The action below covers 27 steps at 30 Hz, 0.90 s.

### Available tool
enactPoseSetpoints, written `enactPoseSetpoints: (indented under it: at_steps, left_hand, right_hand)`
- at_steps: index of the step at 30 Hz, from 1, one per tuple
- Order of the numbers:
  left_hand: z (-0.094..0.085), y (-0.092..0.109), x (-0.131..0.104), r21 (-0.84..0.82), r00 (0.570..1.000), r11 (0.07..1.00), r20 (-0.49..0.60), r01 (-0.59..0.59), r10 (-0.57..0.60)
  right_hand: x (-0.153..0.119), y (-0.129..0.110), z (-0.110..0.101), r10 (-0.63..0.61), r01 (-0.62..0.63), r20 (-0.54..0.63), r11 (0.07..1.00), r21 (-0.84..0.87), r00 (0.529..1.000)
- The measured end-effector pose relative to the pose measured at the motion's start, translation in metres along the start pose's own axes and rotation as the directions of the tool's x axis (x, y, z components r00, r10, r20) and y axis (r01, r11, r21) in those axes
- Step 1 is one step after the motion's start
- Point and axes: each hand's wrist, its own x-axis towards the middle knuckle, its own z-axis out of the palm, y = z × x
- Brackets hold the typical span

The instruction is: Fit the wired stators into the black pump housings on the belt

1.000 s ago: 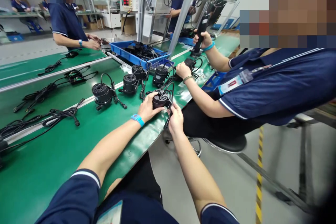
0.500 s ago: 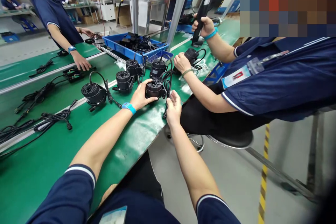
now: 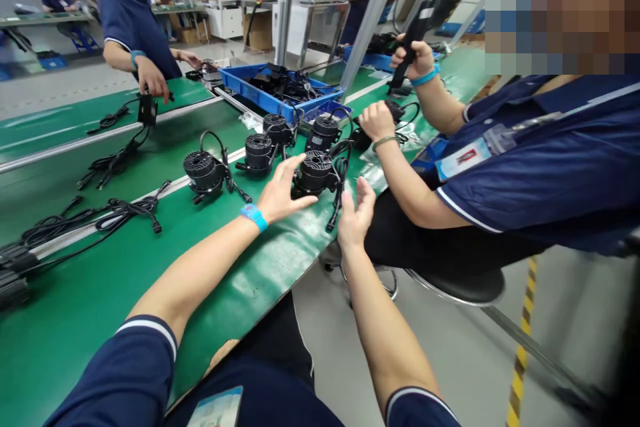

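Note:
A round black pump-like unit (image 3: 315, 172) with a slotted top stands on the green table, its coiled cable (image 3: 341, 170) at its right side. My left hand (image 3: 285, 192) is beside it, thumb and fingers spread apart, the fingertips close to its left edge. To the right of the cable, my right hand (image 3: 356, 213) is open with nothing in it. Several similar units stand nearby: one (image 3: 204, 173) at the left, one (image 3: 259, 155) behind my left hand, and another (image 3: 323, 132) just behind the nearest unit.
A blue tray (image 3: 260, 97) of black cables and parts stands beyond the units. Cables (image 3: 127, 210) lie along the left. A co-worker's hand (image 3: 377, 121) rests on a unit at right; another co-worker's hand (image 3: 153, 80) lifts a black box (image 3: 147, 109). A metal post (image 3: 373, 13) rises behind.
My left hand has opened and drawn off the nearest unit. My right hand has moved away from its cable. The co-worker at left has raised a black box. The view has swung left.

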Motion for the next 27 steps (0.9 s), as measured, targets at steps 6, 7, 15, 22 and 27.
enactPoseSetpoints:
  at_steps: [6,7,15,22,27]
  left_hand:
    - [-0.071,0.066,-0.125,0.191,0.914,0.962,0.391,-0.195,0.108]
    - [-0.086,0.077,-0.149,0.256,0.900,0.945,0.429,-0.203,0.077]
    - [-0.249,0.126,-0.337,0.705,0.800,0.390,-0.459,0.593,-0.386]
    - [-0.362,0.090,-0.420,0.556,0.552,0.119,-0.729,0.822,-0.406]
    - [-0.386,0.086,-0.436,0.539,0.530,0.151,-0.667,0.828,-0.523]
  right_hand:
    - [-0.046,-0.066,0.023,-0.498,0.491,0.199,0.867,0.085,0.844]
    - [-0.054,-0.079,0.032,-0.562,0.543,0.317,0.825,0.155,0.764]
    - [-0.141,-0.163,0.159,-0.670,0.524,0.740,0.610,0.595,-0.061]
    - [-0.248,-0.211,0.321,-0.490,0.507,0.862,0.715,0.482,-0.129]
    - [-0.269,-0.214,0.338,-0.497,0.492,0.853,0.709,0.506,-0.160]
